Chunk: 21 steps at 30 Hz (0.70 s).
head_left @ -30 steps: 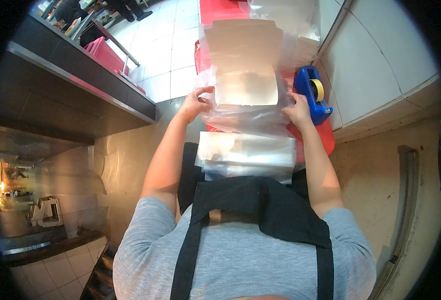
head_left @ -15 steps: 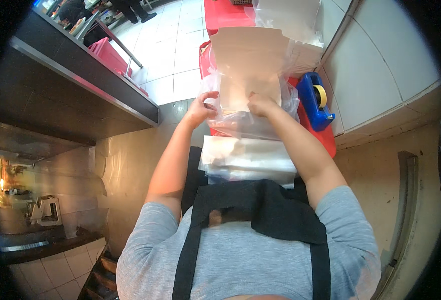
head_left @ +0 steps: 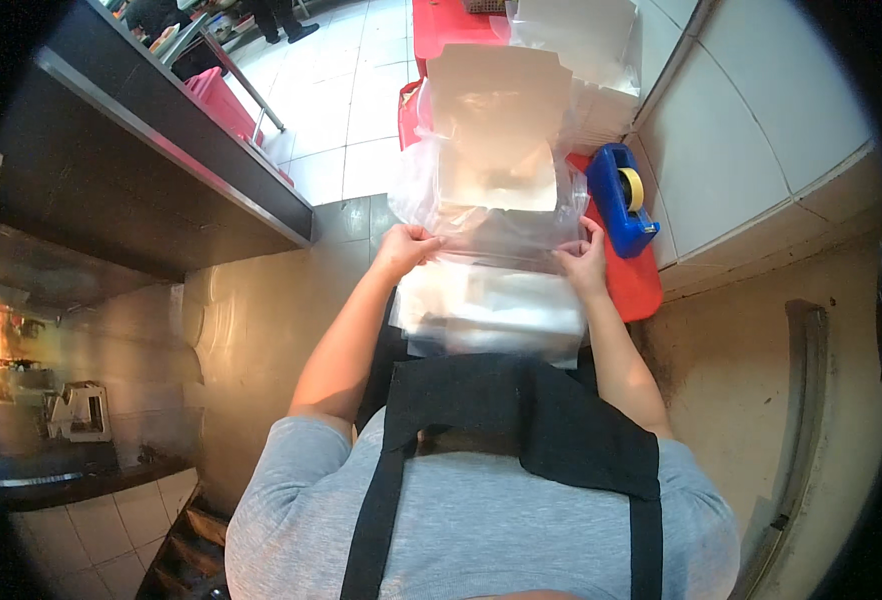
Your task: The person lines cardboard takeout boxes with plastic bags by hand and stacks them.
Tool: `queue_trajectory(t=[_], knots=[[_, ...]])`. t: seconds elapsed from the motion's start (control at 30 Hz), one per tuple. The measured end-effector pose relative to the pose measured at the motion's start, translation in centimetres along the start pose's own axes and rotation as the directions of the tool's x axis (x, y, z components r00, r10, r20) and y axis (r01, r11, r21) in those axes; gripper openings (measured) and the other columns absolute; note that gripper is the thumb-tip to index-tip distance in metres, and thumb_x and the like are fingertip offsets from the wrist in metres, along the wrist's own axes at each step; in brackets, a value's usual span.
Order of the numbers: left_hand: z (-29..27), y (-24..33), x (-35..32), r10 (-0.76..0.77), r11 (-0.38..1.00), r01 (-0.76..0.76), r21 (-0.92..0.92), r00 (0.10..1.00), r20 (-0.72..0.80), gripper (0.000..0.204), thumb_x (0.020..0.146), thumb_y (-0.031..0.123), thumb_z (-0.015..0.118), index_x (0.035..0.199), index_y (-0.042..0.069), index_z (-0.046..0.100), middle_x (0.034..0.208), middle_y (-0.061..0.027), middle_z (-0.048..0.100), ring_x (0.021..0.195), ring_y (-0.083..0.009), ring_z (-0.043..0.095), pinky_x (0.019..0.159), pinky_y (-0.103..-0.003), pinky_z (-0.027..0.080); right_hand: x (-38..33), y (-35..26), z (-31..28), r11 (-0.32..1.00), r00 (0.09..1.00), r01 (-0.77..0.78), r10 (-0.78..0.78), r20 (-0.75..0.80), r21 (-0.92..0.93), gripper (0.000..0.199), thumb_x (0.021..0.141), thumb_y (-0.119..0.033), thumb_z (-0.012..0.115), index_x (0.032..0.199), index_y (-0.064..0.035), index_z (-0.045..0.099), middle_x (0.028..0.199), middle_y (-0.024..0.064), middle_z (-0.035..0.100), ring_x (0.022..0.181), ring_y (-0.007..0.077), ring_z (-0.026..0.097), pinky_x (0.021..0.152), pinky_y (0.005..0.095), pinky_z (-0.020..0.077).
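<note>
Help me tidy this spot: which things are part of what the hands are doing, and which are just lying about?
In use:
left hand
right hand
clear plastic bag
open white box

Lying about:
blue tape dispenser
stack of flat white boxes
red table

Much of the red tabletop (head_left: pixel 633 290) lies hidden beneath a clear plastic bag (head_left: pixel 491 215) and the open white carton (head_left: pixel 496 130) inside it; only its near corner and a far strip show. A blurred stack of clear bags (head_left: pixel 491 315) covers the tabletop's near edge, its count impossible to tell. Fingertips of the left hand (head_left: pixel 408 247) and right hand (head_left: pixel 583 262) disappear into the bag's folds. A pile of white cartons (head_left: pixel 581 40) is cut off by the picture's top edge, as are people standing across the floor (head_left: pixel 281 15). The dark recess at left (head_left: pixel 51 400) holds objects too dim to identify.
</note>
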<state>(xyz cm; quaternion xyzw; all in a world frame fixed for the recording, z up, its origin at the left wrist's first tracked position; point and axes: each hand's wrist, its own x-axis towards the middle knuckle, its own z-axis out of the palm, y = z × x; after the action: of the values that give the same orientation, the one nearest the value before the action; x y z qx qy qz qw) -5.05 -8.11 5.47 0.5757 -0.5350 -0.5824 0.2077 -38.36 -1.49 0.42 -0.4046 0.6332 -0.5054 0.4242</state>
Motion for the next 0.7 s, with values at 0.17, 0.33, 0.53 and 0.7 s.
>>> queue_trajectory(t=[0.17,0.33,0.53,0.7], knots=[[-0.1,-2.4,0.1,0.425,0.784,-0.177,0.595,0.852,-0.306,0.006,0.068,0.007,0.066,0.069,0.004,0.061,0.073,-0.0155,0.063,0.071,-0.0334,0.062,0.066,-0.04,0.049,0.3,1.0,-3.2,0.934,0.986,0.084,-0.127,-0.105,-0.346,0.073,0.065,-0.004,0.076,0.129,-0.009,0.041,0.104,0.0146,0.055,0.096,0.0249,0.057,0.082,0.0384,0.048],[0.6,-1.8,-0.5,0.63,0.758,-0.328,0.564,0.594,-0.501,0.018,0.071,0.004,0.067,0.082,0.004,0.053,0.093,-0.0159,0.059,0.086,-0.0341,0.058,0.072,-0.042,0.047,1.4,-7.4,-2.5,0.524,0.741,0.387,-0.666,-0.082,-0.759,0.065,0.069,-0.005,0.067,0.129,-0.0098,0.046,0.122,0.0175,0.05,0.118,0.0354,0.045,0.102,0.046,0.0341],[3.7,-1.0,0.6,0.438,0.89,-0.276,0.363,0.739,-0.513,0.067,0.073,0.017,0.075,0.127,0.011,0.035,0.103,-0.0186,0.062,0.098,-0.034,0.061,0.081,-0.04,0.048,9.5,-21.0,6.5,0.262,0.523,0.719,-0.814,0.253,-0.644,0.067,0.077,-0.01,0.066,0.139,-0.0072,0.039,0.141,0.0156,0.041,0.129,0.0351,0.04,0.107,0.0421,0.0325],[1.5,-2.1,2.1,0.287,0.958,-0.236,0.164,0.79,-0.542,0.062,0.073,0.013,0.074,0.124,0.014,0.039,0.071,-0.0071,0.061,0.068,-0.0302,0.063,0.068,-0.041,0.05,14.4,-24.0,11.0,0.052,0.632,0.565,-0.668,0.392,-0.823,0.08,0.081,-0.025,0.066,0.147,-0.0115,0.024,0.151,0.0123,0.026,0.14,0.0311,0.023,0.111,0.0519,0.0209]])
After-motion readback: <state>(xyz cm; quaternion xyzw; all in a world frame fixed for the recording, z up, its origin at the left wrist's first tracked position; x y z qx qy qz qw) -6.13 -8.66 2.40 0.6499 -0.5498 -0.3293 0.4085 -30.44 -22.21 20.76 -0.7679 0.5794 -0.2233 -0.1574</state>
